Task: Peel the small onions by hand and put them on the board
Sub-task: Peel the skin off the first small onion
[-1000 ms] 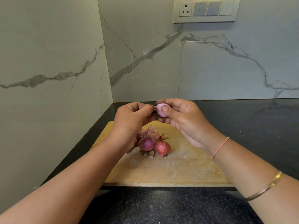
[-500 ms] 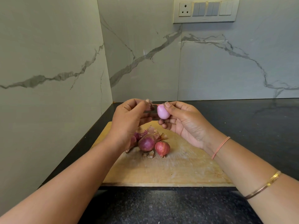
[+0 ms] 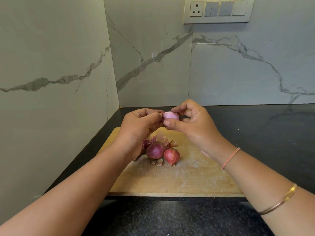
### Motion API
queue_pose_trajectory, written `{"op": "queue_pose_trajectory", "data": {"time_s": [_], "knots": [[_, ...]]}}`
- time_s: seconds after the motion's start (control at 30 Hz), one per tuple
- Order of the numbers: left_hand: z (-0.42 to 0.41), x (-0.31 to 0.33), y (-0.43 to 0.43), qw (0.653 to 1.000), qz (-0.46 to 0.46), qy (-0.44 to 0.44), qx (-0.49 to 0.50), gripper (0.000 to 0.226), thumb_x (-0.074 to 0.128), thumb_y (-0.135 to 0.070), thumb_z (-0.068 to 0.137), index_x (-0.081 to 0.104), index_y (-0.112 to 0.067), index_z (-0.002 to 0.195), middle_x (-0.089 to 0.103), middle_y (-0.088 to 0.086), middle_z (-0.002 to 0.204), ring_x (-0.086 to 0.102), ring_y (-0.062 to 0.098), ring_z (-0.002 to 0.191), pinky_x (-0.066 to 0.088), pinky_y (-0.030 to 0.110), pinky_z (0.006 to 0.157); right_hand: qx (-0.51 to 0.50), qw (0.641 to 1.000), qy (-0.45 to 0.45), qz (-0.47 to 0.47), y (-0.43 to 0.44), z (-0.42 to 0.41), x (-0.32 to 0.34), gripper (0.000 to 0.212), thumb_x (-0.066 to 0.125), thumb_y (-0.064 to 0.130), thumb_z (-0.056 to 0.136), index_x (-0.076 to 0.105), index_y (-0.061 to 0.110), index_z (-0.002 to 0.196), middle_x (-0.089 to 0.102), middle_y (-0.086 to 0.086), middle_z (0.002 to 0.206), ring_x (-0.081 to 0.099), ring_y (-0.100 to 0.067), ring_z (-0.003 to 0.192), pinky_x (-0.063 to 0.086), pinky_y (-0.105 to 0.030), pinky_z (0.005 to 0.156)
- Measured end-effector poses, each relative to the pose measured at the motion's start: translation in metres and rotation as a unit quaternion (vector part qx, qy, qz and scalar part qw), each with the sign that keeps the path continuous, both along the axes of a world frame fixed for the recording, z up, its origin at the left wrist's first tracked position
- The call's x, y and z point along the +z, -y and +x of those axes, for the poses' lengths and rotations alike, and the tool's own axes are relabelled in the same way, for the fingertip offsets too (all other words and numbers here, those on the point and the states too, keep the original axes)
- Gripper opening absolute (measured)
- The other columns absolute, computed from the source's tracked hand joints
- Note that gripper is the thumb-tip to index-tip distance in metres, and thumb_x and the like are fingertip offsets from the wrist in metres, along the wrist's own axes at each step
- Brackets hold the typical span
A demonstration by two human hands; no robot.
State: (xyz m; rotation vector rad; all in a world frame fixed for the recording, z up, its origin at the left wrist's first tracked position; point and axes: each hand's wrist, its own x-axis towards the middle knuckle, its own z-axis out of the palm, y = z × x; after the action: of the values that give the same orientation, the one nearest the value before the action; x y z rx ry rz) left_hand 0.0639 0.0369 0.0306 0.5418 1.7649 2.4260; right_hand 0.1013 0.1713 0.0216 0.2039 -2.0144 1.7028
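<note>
The left hand (image 3: 139,128) is curling over the far edge of the board (image 3: 196,176), its thumb and forefinger pinching a dark shred of skin (image 3: 160,114) at the tip of the pale onion (image 3: 171,115). The right hand (image 3: 196,125) is gripping that onion between thumb and forefinger, holding it in the air above the back of the board, not touching it. Nearly all of its surface is showing smooth and pink, so this one looks close to done.

To finish it well, the left hand should be pulling the shred along the onion's length, not straight outward, while the right hand is turning the bulb so any last papery patch comes into sight. A light grip will do, since a bare onion is likely to be slippery.

Below the hands, a half-hidden bulb (image 3: 148,142), a purple onion (image 3: 154,152) and a red onion (image 3: 171,155) are lying close together on the board among dry peelings (image 3: 158,163), their skins on and waiting for their turn. The board is resting on the black desk (image 3: 264,133).

On the wall, a switch panel (image 3: 218,10) is carrying no lettering that can be read, and no brand or label is showing anywhere.
</note>
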Motion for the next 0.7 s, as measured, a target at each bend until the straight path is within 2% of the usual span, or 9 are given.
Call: {"op": "queue_pose_trajectory", "data": {"time_s": [0.07, 0.17, 0.33, 0.53, 0.6, 0.7], "knots": [[-0.0003, -0.0003, -0.0005, 1.0, -0.012, -0.014, 0.023, 0.017, 0.058, 0.007, 0.085, 0.063, -0.001, 0.071, 0.068, 0.011, 0.075, 0.067, 0.013, 0.067, 0.054, 0.017, 0.063, -0.026, 0.999, -0.018, 0.044, 0.0016, -0.0005, -0.001, 0.029, 0.079, 0.004, 0.072, 0.056, 0.015, 0.086, 0.068, -0.006, 0.095, 0.072, -0.019, 0.08, 0.059, -0.034, 0.077], [-0.0022, -0.0012, -0.0001, 0.996, -0.048, -0.05, 0.06, 0.023, 0.058, 0.007, 0.083, 0.061, -0.006, 0.063, 0.066, 0.013, 0.076, 0.065, 0.02, 0.07, 0.056, 0.022, 0.067, -0.021, 0.998, -0.033, 0.052, 0.0031, -0.0003, -0.0019, 0.028, 0.079, 0.004, 0.072, 0.056, 0.016, 0.084, 0.069, -0.004, 0.093, 0.072, -0.017, 0.078, 0.059, -0.032, 0.072], [-0.0025, -0.002, 0.0026, 0.984, -0.102, -0.116, 0.088, 0.022, 0.062, 0.006, 0.079, 0.061, -0.008, 0.062, 0.065, 0.002, 0.061, 0.066, 0.017, 0.063, 0.053, 0.021, 0.06, 0.01, 0.999, -0.034, 0.04, 0.004, -0.0001, -0.001, 0.018, 0.07, 0.003, 0.082, 0.057, 0.014, 0.086, 0.071, -0.007, 0.091, 0.071, -0.017, 0.074, 0.059, -0.033, 0.067], [-0.0027, -0.0029, 0.0028, 0.971, -0.139, -0.16, 0.108, 0.011, 0.067, 0.0, 0.078, 0.065, -0.006, 0.07, 0.07, 0.011, 0.072, 0.071, 0.025, 0.074, 0.058, 0.034, 0.075, 0.029, 0.999, -0.013, 0.013, 0.0051, 0.0004, -0.0003, 0.001, 0.058, 0.006, 0.092, 0.058, 0.007, 0.092, 0.07, -0.013, 0.086, 0.062, -0.016, 0.058, 0.053, -0.028, 0.057], [-0.0035, -0.0032, 0.0034, 0.968, -0.146, -0.171, 0.114, 0.011, 0.067, -0.001, 0.078, 0.064, -0.008, 0.07, 0.07, 0.015, 0.076, 0.07, 0.03, 0.078, 0.058, 0.039, 0.079, 0.033, 0.999, -0.001, 0.005, 0.0053, 0.0007, 0.0006, 0.005, 0.055, 0.007, 0.094, 0.059, 0.006, 0.092, 0.068, -0.014, 0.083, 0.059, -0.016, 0.056, 0.05, -0.025, 0.053], [-0.0038, -0.0039, 0.0034, 0.964, -0.153, -0.185, 0.114, 0.011, 0.066, 0.0, 0.078, 0.063, -0.007, 0.07, 0.07, 0.018, 0.078, 0.069, 0.031, 0.079, 0.057, 0.04, 0.079, 0.036, 0.999, 0.013, 0.01, 0.0056, 0.0014, 0.0014, 0.014, 0.049, 0.011, 0.097, 0.062, 0.008, 0.093, 0.063, -0.014, 0.08, 0.056, -0.015, 0.056, 0.045, -0.023, 0.052]]}}
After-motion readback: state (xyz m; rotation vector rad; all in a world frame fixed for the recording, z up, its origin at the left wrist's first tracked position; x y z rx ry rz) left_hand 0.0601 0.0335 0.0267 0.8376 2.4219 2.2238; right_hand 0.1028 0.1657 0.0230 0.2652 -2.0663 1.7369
